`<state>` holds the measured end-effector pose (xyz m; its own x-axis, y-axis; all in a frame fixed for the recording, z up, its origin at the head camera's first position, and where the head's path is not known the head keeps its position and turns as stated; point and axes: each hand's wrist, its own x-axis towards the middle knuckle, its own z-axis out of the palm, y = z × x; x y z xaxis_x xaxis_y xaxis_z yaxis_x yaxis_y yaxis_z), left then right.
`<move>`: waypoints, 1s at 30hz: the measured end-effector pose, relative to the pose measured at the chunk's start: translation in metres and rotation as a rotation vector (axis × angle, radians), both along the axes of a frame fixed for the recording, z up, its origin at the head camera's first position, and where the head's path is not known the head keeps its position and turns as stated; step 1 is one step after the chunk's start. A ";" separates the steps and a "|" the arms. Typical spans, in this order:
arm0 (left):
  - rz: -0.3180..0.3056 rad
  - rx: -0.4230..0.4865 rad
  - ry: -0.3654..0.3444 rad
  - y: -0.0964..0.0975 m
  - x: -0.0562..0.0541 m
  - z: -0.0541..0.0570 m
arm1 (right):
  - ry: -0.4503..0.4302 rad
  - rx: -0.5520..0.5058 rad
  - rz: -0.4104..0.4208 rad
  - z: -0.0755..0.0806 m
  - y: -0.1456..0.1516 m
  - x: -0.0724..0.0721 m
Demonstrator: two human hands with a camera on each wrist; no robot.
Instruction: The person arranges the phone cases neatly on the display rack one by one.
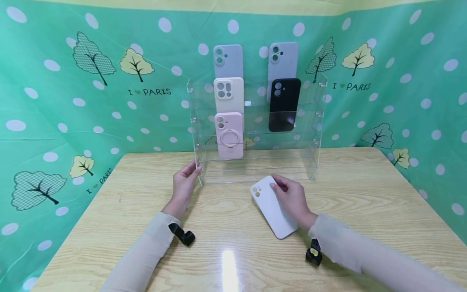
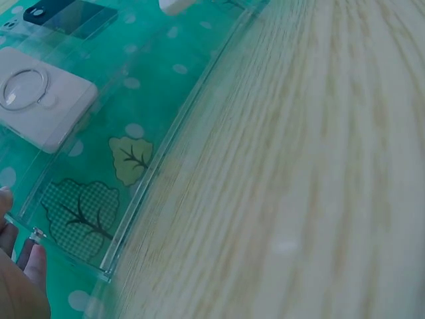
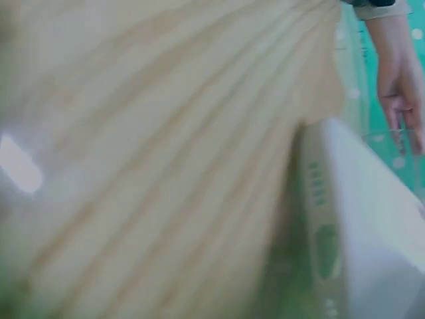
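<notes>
My right hand pinches a white phone case by its upper right edge, thumb on the back. The case is tilted over the table in front of the rack, camera holes toward the far left. In the right wrist view, the white case shows its side edge with port cutouts. A clear acrylic display rack stands behind it. My left hand grips the rack's left side panel near the bottom, thumb and fingers on either side of it; in the left wrist view, the left hand is partly cut off.
On the rack's left stand a blue-grey case, a cream case and a pink case with a ring. On its right are another blue-grey case and a black case. A green curtain hangs behind the wooden table.
</notes>
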<state>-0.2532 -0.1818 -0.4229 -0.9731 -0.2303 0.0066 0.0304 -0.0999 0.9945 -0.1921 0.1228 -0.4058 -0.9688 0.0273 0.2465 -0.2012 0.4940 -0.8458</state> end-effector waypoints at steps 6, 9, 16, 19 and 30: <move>-0.003 -0.011 -0.007 0.000 0.001 0.000 | -0.048 -0.032 0.044 0.017 0.003 0.001; -0.008 -0.018 -0.008 -0.001 0.001 0.000 | -0.091 -0.053 0.045 0.027 0.007 -0.001; -0.017 -0.016 -0.006 -0.001 0.000 -0.001 | -0.124 -0.068 0.033 0.046 0.019 -0.008; -0.018 -0.018 -0.003 -0.001 0.000 -0.001 | -0.133 -0.075 0.023 0.056 0.024 -0.011; -0.011 -0.017 -0.003 0.000 0.001 -0.001 | -0.095 -0.196 -0.065 0.102 0.037 -0.026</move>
